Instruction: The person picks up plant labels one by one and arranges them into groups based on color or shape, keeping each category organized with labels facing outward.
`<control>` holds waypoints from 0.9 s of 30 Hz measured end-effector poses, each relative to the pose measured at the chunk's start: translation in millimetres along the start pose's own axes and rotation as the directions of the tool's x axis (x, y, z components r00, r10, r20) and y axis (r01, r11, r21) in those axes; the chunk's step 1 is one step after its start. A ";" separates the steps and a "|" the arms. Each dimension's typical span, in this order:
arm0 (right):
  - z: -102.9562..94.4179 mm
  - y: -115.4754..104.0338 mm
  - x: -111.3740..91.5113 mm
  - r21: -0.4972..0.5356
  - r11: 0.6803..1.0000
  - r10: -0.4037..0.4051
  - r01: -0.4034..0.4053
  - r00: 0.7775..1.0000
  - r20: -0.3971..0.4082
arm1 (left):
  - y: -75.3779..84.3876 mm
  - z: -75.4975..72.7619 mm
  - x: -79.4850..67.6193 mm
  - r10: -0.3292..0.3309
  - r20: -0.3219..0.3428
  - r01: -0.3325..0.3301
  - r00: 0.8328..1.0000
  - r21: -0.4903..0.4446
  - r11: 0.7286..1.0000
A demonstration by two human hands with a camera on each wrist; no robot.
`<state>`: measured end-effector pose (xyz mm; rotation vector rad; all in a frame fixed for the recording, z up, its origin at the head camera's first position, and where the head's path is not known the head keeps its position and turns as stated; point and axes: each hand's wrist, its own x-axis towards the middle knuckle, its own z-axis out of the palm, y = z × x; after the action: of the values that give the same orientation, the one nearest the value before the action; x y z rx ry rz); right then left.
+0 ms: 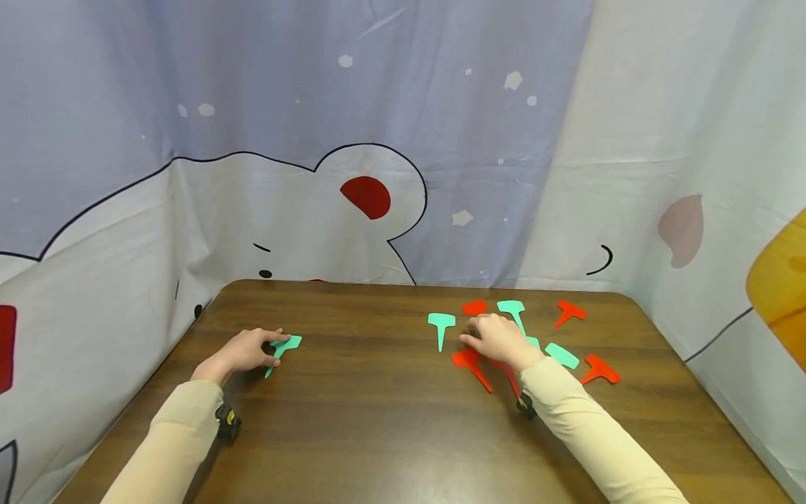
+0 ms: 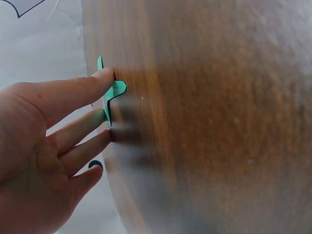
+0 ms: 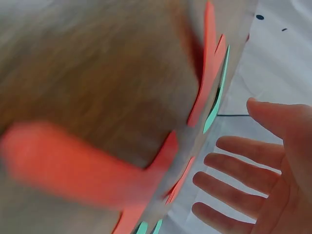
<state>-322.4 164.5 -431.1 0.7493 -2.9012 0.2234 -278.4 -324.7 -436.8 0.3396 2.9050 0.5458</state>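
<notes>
At the left of the table, my left hand [image 1: 248,350] pinches a green T-shaped plant label [image 1: 286,346] between thumb and fingers. The left wrist view shows the thumb on the near side of that label [image 2: 116,89] and fingers behind it. My right hand [image 1: 500,338] is over a loose group of red and green plant labels, its fingers spread and holding nothing in the right wrist view. A red label [image 1: 469,360] lies just below its fingers, a green one [image 1: 441,322] to their left. Another red label [image 1: 507,374] is partly hidden under the right wrist.
Around the right hand lie more labels: a red one [image 1: 475,306] and a green one [image 1: 511,308] behind it, a green one [image 1: 562,355] beside the forearm, and red ones [image 1: 601,369] farther right. A printed curtain [image 1: 283,210] hangs behind the brown wooden table [image 1: 352,420].
</notes>
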 end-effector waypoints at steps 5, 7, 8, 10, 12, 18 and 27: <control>2.1 -13.8 7.8 0.013 0.999 0.036 -0.037 0.999 0.023 | -0.3 -1.0 0.1 -0.003 0.004 0.003 1.000 0.006 1.000; 1.6 -19.3 11.8 0.010 0.999 0.049 -0.050 0.999 0.016 | -0.3 -1.7 0.8 0.000 0.004 -0.001 1.000 0.010 1.000; 1.3 -21.9 13.8 0.009 0.999 0.054 -0.054 0.999 0.007 | -0.2 -2.0 1.2 0.003 0.005 -0.003 1.000 0.009 1.000; 0.5 -27.3 17.9 0.006 0.998 0.059 -0.059 0.998 -0.017 | -0.3 -2.1 1.7 0.005 0.005 -0.005 1.000 0.010 1.000; 0.6 -32.6 21.9 0.002 0.998 0.066 -0.066 0.997 -0.037 | -1.1 -1.8 1.5 0.005 0.008 -0.005 1.000 0.014 1.000; 5.2 -46.8 34.7 0.009 0.988 0.153 -0.153 0.988 -0.037 | -1.9 -1.5 0.8 0.010 0.005 -0.010 1.000 0.030 0.999; 11.2 -64.3 50.0 -0.040 0.929 0.368 -0.367 0.929 0.026 | -0.1 -2.0 0.5 0.021 0.010 -0.022 1.000 0.014 1.000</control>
<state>-335.3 83.4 -426.6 0.1961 -3.0454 0.1983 -279.3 -325.3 -435.1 0.3749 2.9006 0.5254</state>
